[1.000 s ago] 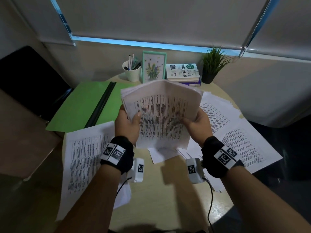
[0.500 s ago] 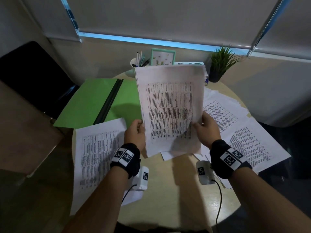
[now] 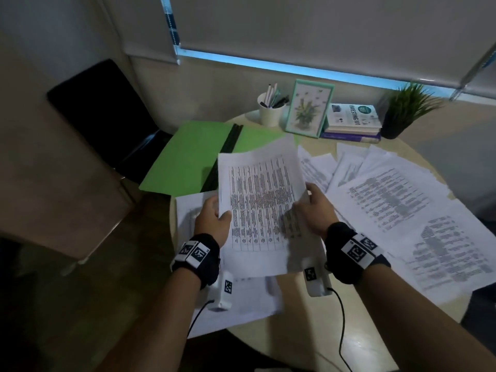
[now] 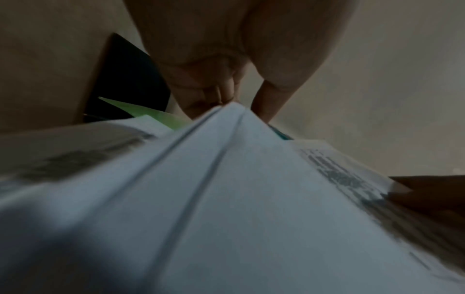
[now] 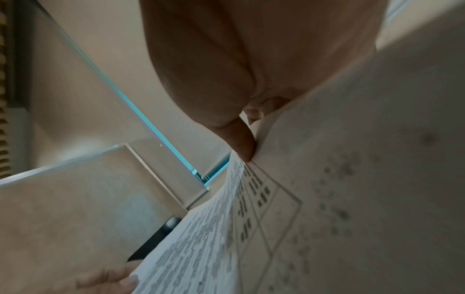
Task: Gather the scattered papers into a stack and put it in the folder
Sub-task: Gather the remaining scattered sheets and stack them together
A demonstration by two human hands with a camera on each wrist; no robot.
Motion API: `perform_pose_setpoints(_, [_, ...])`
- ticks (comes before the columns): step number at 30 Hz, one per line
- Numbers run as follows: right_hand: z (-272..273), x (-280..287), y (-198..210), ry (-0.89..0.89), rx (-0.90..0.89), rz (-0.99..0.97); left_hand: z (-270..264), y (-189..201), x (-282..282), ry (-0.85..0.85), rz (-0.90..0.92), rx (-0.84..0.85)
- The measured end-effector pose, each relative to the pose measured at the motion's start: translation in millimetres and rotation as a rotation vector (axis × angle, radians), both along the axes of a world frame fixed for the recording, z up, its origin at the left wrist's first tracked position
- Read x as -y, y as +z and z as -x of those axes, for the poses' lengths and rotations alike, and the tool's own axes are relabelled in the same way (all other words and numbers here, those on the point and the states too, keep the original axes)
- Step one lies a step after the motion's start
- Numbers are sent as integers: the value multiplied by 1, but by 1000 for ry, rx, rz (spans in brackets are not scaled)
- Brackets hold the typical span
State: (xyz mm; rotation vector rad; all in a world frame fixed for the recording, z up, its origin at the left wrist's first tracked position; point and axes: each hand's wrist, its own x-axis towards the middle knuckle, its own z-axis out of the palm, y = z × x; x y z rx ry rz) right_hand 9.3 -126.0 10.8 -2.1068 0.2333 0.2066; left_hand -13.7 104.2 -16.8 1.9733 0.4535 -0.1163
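Left hand: my left hand (image 3: 213,220) is pinching the left edge of the stack (image 3: 259,202), thumb on top, so the sheets are staying squared.
Right hand: my right hand (image 3: 315,210) is gripping the right edge, fingers curled under, sharing the weight.
Stack: I am holding it tilted over the near table (image 3: 295,331), just right of the folder (image 3: 185,159).
Folder: it is lying open at far left, ready to receive.
Loose papers (image 3: 397,200): these are lying spread to the right, ungathered.
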Motion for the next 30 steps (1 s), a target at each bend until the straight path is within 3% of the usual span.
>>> perform_pose_setpoints(7, [17, -83, -60, 67, -161, 80, 42, -17, -73, 79, -42, -139])
perform_pose_setpoints(12, [31, -114, -76, 65, -212, 152, 71, -45, -102, 98, -52, -228])
perform_pose_setpoints(15, [38, -120, -80, 31, -272, 221, 80, -52, -106, 82, -91, -262])
perform_pose_setpoints(20, [49, -128, -86, -22, -206, 305, 76, -56, -111, 115, -155, -251])
perform_pose_setpoints(25, [44, -141, -90, -1, -237, 189, 58, -60, -102, 120, 35, -206])
perform_pose_setpoints(30, [38, -151, -95, -61, -230, 219, 46, -66, -92, 162, 55, -223])
